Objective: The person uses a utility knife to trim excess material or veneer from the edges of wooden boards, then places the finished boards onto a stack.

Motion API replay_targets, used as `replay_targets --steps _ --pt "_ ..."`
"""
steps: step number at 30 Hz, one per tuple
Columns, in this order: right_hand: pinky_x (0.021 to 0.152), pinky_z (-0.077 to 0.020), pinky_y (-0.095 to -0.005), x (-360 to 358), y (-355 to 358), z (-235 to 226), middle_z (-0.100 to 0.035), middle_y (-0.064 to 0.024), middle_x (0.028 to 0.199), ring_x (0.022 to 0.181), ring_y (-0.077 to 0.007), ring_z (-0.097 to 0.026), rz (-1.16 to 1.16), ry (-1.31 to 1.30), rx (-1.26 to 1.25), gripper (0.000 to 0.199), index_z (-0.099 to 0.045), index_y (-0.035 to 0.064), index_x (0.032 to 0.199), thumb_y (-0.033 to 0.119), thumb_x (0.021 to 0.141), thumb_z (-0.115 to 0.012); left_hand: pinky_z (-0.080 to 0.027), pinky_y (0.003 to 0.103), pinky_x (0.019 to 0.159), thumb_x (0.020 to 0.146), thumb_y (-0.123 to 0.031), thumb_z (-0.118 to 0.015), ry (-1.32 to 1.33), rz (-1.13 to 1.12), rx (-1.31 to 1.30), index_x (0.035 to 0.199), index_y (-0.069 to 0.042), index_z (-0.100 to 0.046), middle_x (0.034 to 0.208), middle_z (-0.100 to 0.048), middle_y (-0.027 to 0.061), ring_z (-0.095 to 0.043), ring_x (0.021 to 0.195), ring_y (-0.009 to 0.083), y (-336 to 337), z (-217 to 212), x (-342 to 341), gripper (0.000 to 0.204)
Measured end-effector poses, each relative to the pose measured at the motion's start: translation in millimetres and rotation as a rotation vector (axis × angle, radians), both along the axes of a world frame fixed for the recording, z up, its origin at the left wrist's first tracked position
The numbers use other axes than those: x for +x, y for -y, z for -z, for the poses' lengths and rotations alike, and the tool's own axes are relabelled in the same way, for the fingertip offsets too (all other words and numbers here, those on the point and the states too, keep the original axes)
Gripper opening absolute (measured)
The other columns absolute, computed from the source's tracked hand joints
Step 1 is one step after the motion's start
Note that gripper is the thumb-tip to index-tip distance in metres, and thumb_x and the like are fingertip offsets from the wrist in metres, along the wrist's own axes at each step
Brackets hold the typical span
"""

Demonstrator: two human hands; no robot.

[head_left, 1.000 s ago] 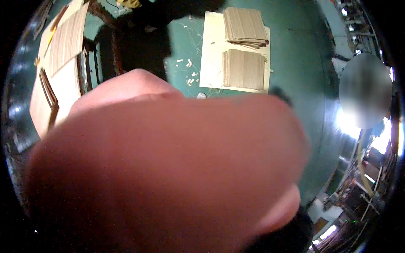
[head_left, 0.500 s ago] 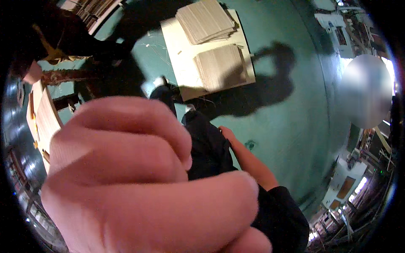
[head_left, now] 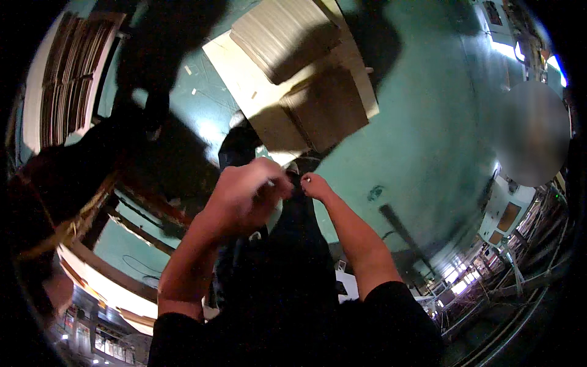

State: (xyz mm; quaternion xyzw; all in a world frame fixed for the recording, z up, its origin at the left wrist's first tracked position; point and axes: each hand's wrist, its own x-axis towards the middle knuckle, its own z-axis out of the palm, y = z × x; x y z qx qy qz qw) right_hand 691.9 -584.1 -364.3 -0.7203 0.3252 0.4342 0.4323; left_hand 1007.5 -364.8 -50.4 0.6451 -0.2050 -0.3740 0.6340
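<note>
My left hand [head_left: 254,191] is raised in front of my body, smeared by motion. Its fingers look curled, but whether anything is in them cannot be made out. Beside it on the right, my right hand [head_left: 314,185] is closed in front of my dark clothing, and what it holds, if anything, is hidden. Both hands are apart. Beyond them on the floor lies a pale board [head_left: 226,67] bearing two stacks of thin wooden sheets. The farther stack [head_left: 275,33] is partly lit; the nearer stack [head_left: 333,110] is in shadow.
At far left stands a pile of brown panels [head_left: 76,73]. A person in dark clothes [head_left: 55,183] is close on my left, above a bench with pale boards [head_left: 110,290]. White machinery [head_left: 507,214] stands at the right edge of the green floor [head_left: 422,140].
My left hand, earlier curled large and close to the camera, has dropped down and away beside my right hand. My right hand is now raised in front of me. The view has shifted.
</note>
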Motion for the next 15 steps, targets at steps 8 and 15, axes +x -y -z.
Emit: replay_targets --steps 8,15 --pt "0.066 -0.0574 -0.0414 244.8 6.0 191.6 -0.067 -0.0067 0.094 0.084 -0.0218 -0.069 1.132 0.029 0.2 0.017 -0.063 0.0109 0.117 0.021 0.103 -0.062 -0.051 0.036 0.06 0.109 -0.041 -0.059 -0.644 -0.147 1.108 0.099 -0.002 -0.064 0.08 -0.066 0.0093 -0.062 0.063 0.018 -280.3 366.0 -111.2 0.04" --pt "0.087 -0.0565 -0.0486 327.2 64.1 276.5 -0.067 -0.0103 0.104 0.102 -0.027 -0.065 1.568 0.135 0.12 0.019 -0.066 0.008 0.113 0.025 0.104 -0.066 -0.056 0.031 0.06 0.108 -0.028 -0.065 -0.961 -0.327 1.11 0.106 -0.006 -0.062 0.09 -0.07 0.0075 -0.068 0.069 0.0161 -362.3 348.7 -145.0 0.023"
